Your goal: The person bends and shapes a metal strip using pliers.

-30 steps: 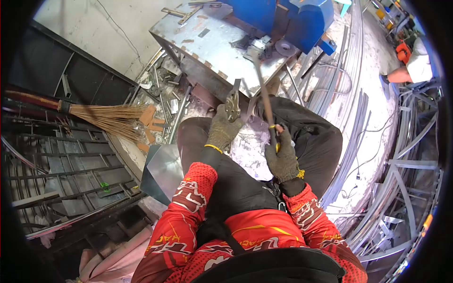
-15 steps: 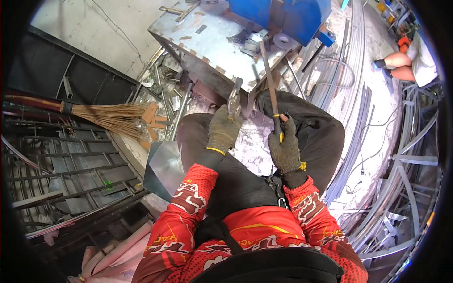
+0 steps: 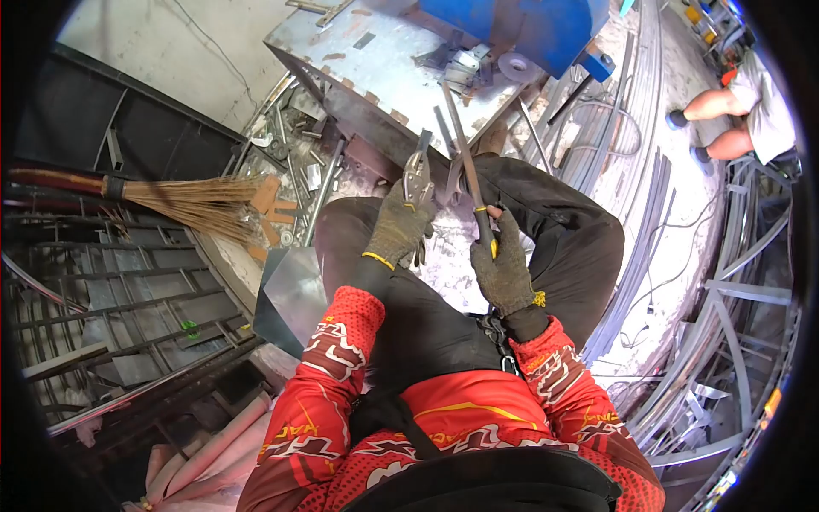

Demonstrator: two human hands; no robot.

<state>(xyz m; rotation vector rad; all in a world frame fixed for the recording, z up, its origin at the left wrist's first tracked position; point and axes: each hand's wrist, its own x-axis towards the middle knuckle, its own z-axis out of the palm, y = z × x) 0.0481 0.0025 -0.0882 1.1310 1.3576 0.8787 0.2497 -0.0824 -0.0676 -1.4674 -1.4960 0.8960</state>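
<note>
My gloved left hand (image 3: 398, 229) is closed around locking pliers (image 3: 415, 181). A small flat metal piece (image 3: 424, 141) sticks up from the plier jaws. In my gloved right hand (image 3: 507, 271) is a long metal file (image 3: 466, 160), gripped by its black and yellow handle with the thumb along it. The file points up and slightly left, towards the table edge, with a visible gap between it and the metal piece. Both hands are above my bent legs.
A metal-topped table (image 3: 388, 72) ahead bears scraps, a tape roll (image 3: 517, 66) and a blue machine (image 3: 512, 30). A broom (image 3: 183, 201) and a sheet-metal piece (image 3: 294, 299) lie left. Metal bars (image 3: 627, 282) run along the right; a person's legs (image 3: 721, 124) are beyond.
My right hand and the file have shifted left, closer to the pliers. My left hand has tilted slightly. The other person's legs show more fully at the right.
</note>
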